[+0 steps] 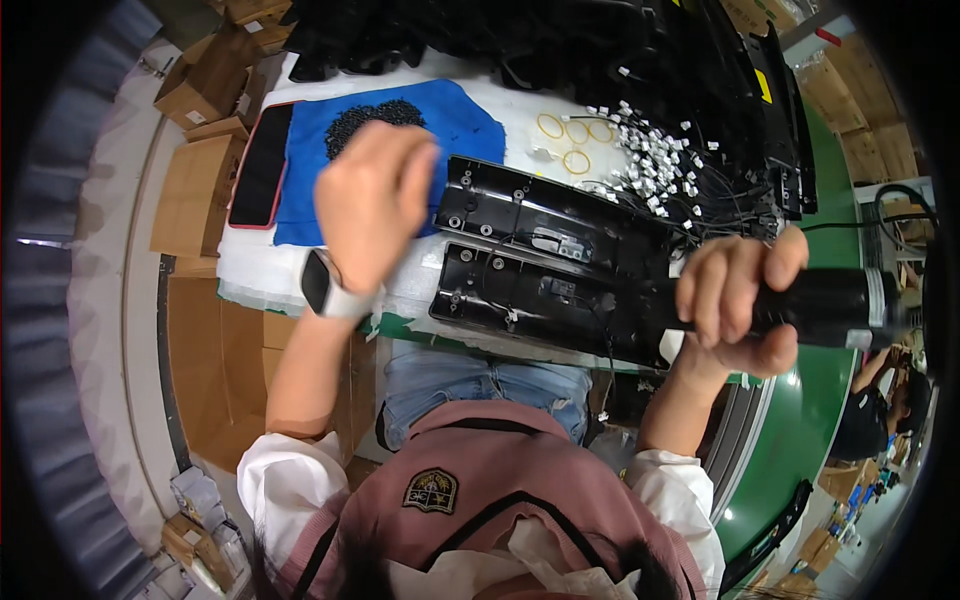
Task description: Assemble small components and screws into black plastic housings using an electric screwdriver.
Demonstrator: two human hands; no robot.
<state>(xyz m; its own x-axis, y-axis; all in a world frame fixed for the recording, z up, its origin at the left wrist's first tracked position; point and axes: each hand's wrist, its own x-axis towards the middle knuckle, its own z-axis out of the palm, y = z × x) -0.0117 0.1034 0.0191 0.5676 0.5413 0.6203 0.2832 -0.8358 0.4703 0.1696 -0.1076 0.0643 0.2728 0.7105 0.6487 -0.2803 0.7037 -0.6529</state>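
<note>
The right hand is wrapped tight around a smooth black cylindrical tool with a pale band near its far end, fingers curled over the top and thumb under it, held level just past the right end of 2 long glossy black plastic panels. These panels lie side by side on the white padded bench top, their moulded backs up, dotted with round screw bosses and small connectors. The left hand hovers over the left end of the panels and the edge of a blue cloth, fingers bent loosely downward; whether it pinches anything cannot be told. A watch with a white strap sits on that wrist. On the cloth lies a heap of small black screws; a dark phone in a red case lies along its left edge. Behind the panels are 3 yellow rubber bands and a tangle of black wires with white plugs. Cardboard boxes crowd the left; a green conveyor belt curves along the right.
</note>
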